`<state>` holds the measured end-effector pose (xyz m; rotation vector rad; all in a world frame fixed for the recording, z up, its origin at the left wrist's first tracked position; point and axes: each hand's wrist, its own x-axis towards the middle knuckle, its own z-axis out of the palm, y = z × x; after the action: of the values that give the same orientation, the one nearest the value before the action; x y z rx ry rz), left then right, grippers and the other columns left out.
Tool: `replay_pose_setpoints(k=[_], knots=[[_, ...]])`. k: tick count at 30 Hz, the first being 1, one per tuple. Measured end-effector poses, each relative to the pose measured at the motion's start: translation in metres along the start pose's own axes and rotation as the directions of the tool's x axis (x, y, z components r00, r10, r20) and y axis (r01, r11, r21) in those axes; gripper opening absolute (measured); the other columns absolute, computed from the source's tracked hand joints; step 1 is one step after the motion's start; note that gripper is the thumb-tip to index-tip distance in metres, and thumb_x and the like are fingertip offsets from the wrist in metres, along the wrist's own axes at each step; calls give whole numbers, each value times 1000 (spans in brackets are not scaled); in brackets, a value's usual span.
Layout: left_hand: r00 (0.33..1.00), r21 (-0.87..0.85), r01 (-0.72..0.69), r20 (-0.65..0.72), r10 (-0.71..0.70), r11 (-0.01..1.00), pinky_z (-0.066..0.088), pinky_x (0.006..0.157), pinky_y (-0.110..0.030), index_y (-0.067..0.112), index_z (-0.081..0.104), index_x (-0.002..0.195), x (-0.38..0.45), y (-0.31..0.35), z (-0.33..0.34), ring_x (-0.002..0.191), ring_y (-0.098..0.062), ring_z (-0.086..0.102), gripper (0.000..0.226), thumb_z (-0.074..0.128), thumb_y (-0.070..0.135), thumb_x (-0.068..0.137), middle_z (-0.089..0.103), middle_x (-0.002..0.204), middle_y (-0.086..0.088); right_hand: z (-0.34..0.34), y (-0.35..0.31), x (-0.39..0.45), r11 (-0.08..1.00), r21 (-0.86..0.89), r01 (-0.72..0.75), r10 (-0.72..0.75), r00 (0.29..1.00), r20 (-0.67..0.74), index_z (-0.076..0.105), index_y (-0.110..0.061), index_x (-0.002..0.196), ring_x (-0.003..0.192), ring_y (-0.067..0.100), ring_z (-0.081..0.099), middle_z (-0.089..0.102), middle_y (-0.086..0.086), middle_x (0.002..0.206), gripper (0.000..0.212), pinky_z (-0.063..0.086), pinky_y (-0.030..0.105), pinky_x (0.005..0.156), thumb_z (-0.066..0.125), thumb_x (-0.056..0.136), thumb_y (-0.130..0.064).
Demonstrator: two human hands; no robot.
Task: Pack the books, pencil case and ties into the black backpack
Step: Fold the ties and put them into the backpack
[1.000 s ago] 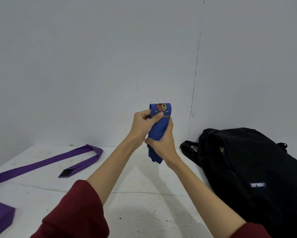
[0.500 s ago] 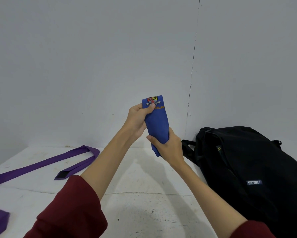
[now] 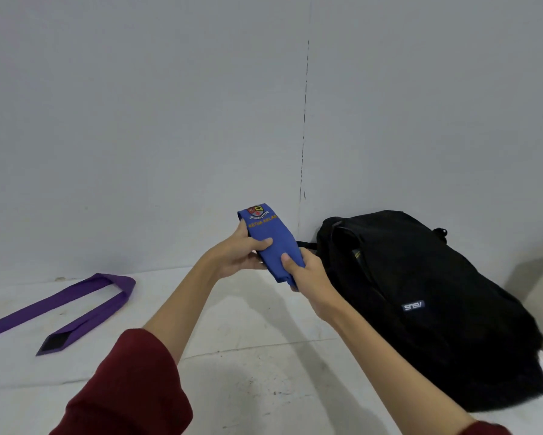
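Both hands [image 3: 242, 255] on crested blue tie [image 3: 271, 243]; "KETUA KELAS".

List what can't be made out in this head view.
- Backpack contents: the opening is dark; only a yellowish sliver shows, so books or pencil case cannot be confirmed.
- Purple tie: its far end is cut off by the left edge.
- Blue tie: its lower end is hidden by the right hand, its back by the left hand.
- Tie crest: too small to read fully.
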<state>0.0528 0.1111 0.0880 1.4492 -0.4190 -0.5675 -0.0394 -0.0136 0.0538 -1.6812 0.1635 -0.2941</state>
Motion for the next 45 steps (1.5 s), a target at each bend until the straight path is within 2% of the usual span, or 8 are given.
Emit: replay_pose_setpoints(k=[10, 16, 20, 23, 29, 36, 38, 45], knots=[[994, -110, 96, 69, -88, 989, 58, 69, -34, 3, 45, 132, 54, -37, 74, 97, -25, 62, 45, 50, -6, 88, 62, 114, -13, -61, 18, -21, 988, 75, -136, 149, 963, -226, 41, -9, 88, 50, 12, 33, 43, 5, 72, 8, 26, 15, 39, 45, 92, -3], [978, -161, 51, -194, -82, 986, 52, 69, -35, 3, 35, 130, 78, -49, 106, 83, -20, 60, 42, 54, 2, 93, 56, 121, -14, -99, 18, -5, 971, -235, -51, 2, 980, -201, 51, -8, 96, 57, 13, 50, 56, 2, 77, 25, 40, 20, 47, 54, 94, -32], [988, -49, 112, -98, -117, 992, 53, 65, -30, 6, 39, 132, 86, -48, 100, 86, -20, 62, 45, 57, 4, 91, 60, 114, -11, -140, 1, 16, 546, -834, -80, -201, 954, -224, 50, -14, 102, 79, 22, 58, 62, 2, 86, 40, 39, 31, 64, 51, 90, -52], [981, 40, 181, 65, -183, 983, 54, 58, -26, 7, 52, 121, 85, -47, 104, 72, -16, 67, 30, 57, 6, 92, 68, 94, -5, -156, -2, 27, 248, -968, -25, -141, 988, -62, 44, -12, 115, 91, 29, 61, 63, 7, 99, 42, 38, 30, 65, 58, 85, -39], [966, 114, 181, 165, -198, 977, 53, 70, -28, 9, 60, 111, 109, -43, 123, 76, -17, 66, 35, 69, 17, 78, 67, 99, -8, -187, -11, 48, 599, -797, 75, -151, 988, -21, 61, -11, 90, 87, 22, 58, 62, 3, 88, 17, 46, 29, 72, 62, 77, -20], [976, 34, 180, 123, -183, 983, 52, 69, -25, 6, 56, 116, 144, -40, 137, 75, -16, 63, 40, 63, 22, 80, 65, 97, -7, -203, -22, 59, 813, -571, 114, -84, 993, 78, 60, -6, 71, 42, 9, 50, 56, 3, 52, 5, 46, 22, 51, 64, 73, -5], [980, -46, 192, 65, -189, 980, 51, 60, -20, 5, 58, 99, 151, -42, 137, 62, -11, 63, 15, 52, 17, 94, 69, 78, -2, -208, -25, 59, 857, -506, 94, -51, 994, 98, 60, -4, 72, 31, 4, 44, 56, 6, 49, 4, 40, 15, 42, 62, 73, -1], [950, 10, 112, -294, -104, 994, 35, 35, -16, 6, 51, 85, 175, -49, 190, 45, -11, 45, 23, 32, -6, 93, 51, 59, -4, -214, -22, 65, 887, -452, 95, -36, 990, 137, 59, -2, 73, 29, 5, 42, 56, 5, 46, 4, 39, 14, 40, 61, 74, 1]])
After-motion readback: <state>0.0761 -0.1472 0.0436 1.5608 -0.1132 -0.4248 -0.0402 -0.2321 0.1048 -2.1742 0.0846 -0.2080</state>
